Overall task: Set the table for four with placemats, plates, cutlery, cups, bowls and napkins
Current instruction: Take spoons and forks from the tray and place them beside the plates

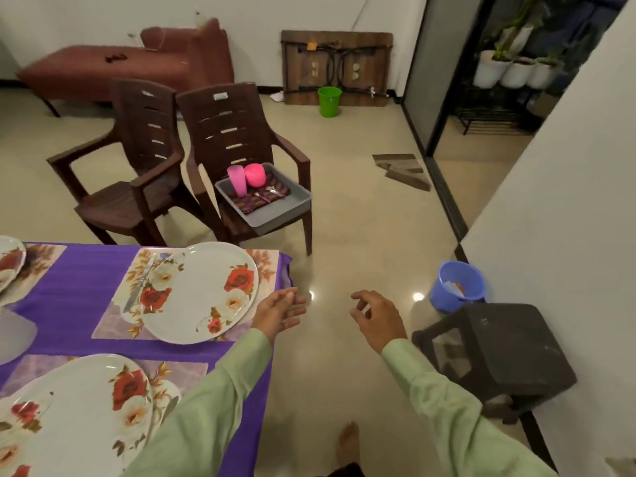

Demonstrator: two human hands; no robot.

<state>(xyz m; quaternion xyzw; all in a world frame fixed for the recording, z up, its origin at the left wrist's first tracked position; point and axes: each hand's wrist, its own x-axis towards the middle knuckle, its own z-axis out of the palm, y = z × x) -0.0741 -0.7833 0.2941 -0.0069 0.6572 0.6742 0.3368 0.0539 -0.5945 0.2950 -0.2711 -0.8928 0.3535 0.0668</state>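
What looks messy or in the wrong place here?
The floor mat by the sliding door is rumpled and folded over itself instead of lying flat. The grey tub holding a pink cup and cutlery sits crooked on a chair, not on the table. Nothing looks spilled or broken.

The only view comes from a wide-angle camera on the person's head, standing just off the right edge of the purple-clothed table (69, 280). It faces forward and down. The table lies close at lower left, a bare foot (349, 438) shows right of the table, and the back wall (309, 15) is far beyond it.
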